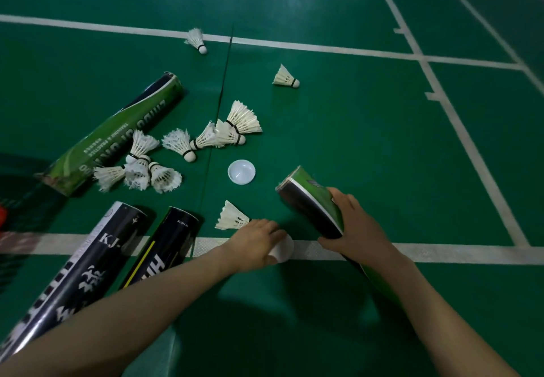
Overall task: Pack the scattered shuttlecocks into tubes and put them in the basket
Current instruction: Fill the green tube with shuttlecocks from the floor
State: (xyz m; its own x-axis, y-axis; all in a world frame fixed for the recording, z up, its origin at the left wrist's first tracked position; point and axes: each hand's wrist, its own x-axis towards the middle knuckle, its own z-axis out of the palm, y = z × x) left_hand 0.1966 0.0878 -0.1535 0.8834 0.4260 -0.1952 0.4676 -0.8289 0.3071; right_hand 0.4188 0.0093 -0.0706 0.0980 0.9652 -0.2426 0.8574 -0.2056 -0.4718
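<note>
Fingers (272, 233) of left hand (256, 241): curled close together over a white cap (285, 249) on the court line, closed on its near edge. Could not tell whether lifted or only pressed to the floor (368, 147). Probably fetched to close a tube.

Fingers (326, 242) of right hand (353, 223): wrapped round a green-and-black tube (309, 200), thumb on top. Held tilted, far end raised off the floor and turned toward the pile, likely for feeding in shuttlecocks. Could not tell whether that end was open, nor read the print on it.

Just beside the left hand: one shuttlecock (232, 217), cork toward the knuckles, touching or nearly so. Further out: second cap (241, 171), hollow side up, set apart from every tube.

Left of the arm: two black tubes side by side. Read "KJ-" on the larger, KJ tube (88, 259), above white characters not made out; read "PUSH IN" near the mouth of the other, stripe tube (164, 247), with a yellow stripe down it. Beyond them: long green tube (117, 132), flat on the floor; read "TRAINING & PRACTICE", upside down, larger lettering not made out.

Between tubes and second cap: loose shuttlecocks, one heap (141, 164) against the green tube, another (226, 132) further off. Well apart, two strays: line stray (196, 40) on the far white line, far stray (285, 76) on bare green. Packing judged barely begun. Saw no basket.
</note>
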